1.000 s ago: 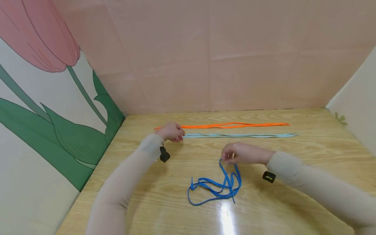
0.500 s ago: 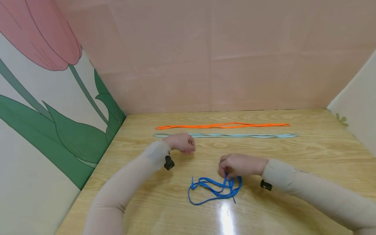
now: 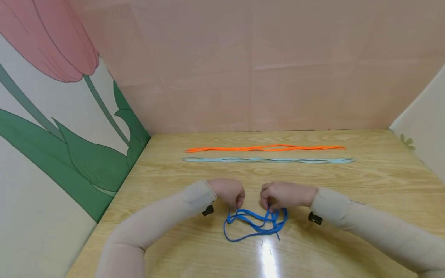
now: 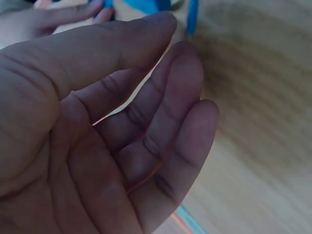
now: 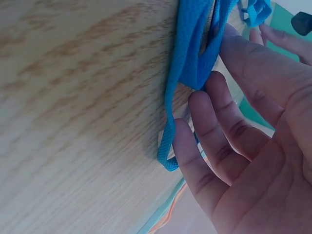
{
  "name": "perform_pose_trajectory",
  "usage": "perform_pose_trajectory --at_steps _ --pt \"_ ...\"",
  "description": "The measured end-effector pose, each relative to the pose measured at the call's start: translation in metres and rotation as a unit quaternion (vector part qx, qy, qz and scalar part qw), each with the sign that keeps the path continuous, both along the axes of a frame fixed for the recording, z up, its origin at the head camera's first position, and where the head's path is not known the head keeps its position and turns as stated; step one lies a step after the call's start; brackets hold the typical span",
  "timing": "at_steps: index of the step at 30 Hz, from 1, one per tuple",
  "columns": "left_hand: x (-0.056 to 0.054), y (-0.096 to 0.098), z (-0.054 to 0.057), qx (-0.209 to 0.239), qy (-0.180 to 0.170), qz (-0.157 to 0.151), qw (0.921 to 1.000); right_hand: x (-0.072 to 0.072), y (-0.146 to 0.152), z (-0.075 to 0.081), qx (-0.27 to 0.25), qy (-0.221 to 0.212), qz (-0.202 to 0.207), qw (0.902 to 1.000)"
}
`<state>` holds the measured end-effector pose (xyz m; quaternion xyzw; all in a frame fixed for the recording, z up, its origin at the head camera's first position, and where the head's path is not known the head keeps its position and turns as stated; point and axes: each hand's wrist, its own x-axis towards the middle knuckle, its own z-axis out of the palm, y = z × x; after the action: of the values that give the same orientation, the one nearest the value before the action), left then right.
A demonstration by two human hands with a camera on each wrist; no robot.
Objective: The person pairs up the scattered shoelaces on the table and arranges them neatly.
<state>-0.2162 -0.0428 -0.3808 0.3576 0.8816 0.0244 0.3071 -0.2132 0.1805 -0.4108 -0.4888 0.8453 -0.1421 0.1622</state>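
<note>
A loosely tangled blue shoelace [image 3: 263, 232] lies on the wooden table in front of me. My right hand [image 3: 287, 194] pinches part of it at the right side; in the right wrist view the thumb and fingertips are against the flat blue strands [image 5: 181, 58]. My left hand [image 3: 228, 191] is at the left end of the same lace, fingers pointing down. In the left wrist view its fingers [image 4: 183, 90] are loosely bent, with no lace visible between them and the thumb. Whether the left fingertips touch the lace cannot be told.
Farther back, an orange shoelace [image 3: 240, 149] lies stretched from left to right. A light blue shoelace [image 3: 299, 160] runs parallel just nearer to me. A pink sheet [image 3: 222, 77] stands behind the table [image 3: 180, 247], and a tulip-printed panel [image 3: 101, 158] borders its left side.
My left hand has come from the light blue lace's left end toward me and right, down to the blue lace. The right hand has lowered its part of the blue lace and then stayed there.
</note>
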Motion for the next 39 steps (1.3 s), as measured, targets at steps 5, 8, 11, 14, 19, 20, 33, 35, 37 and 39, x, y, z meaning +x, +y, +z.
perform_pose_trajectory --at_steps 5,8,11,14,19,20,33,35,37,39 --pt "0.004 0.004 -0.006 0.003 -0.016 -0.004 0.9999 0.001 0.0 0.001 -0.002 0.002 -0.001 1.0" --pt "0.005 0.005 -0.008 0.011 -0.021 -0.006 0.9997 0.001 0.0 0.001 0.0 0.001 -0.002 1.0" --pt "0.006 0.006 -0.008 0.016 -0.024 -0.011 0.9995 0.001 0.0 0.001 0.0 0.0 -0.003 1.0" --pt "0.009 0.008 -0.008 0.018 -0.023 -0.018 0.9994 0.001 0.0 0.001 0.0 -0.003 -0.002 1.0" --pt "0.014 0.012 -0.012 0.014 -0.006 -0.029 0.9995 0.001 -0.001 0.002 -0.006 0.003 0.007 1.0" --pt "0.014 0.013 -0.012 0.013 -0.001 -0.031 0.9994 0.001 -0.001 0.002 -0.008 0.004 0.008 0.9999" --pt "0.009 0.011 -0.008 0.031 0.029 -0.016 0.999 0.001 -0.001 0.003 -0.009 -0.004 -0.001 0.9999" --pt "0.004 0.007 -0.005 0.056 0.027 0.004 0.998 0.001 0.001 0.004 -0.011 -0.004 -0.006 0.9999" --pt "-0.004 0.002 -0.001 0.095 0.01 0.028 0.995 0.0 0.004 0.006 -0.024 -0.012 -0.014 0.9995" --pt "-0.013 -0.004 0.003 0.14 -0.014 0.054 0.9886 -0.002 0.009 0.009 -0.046 -0.028 -0.021 0.9983"
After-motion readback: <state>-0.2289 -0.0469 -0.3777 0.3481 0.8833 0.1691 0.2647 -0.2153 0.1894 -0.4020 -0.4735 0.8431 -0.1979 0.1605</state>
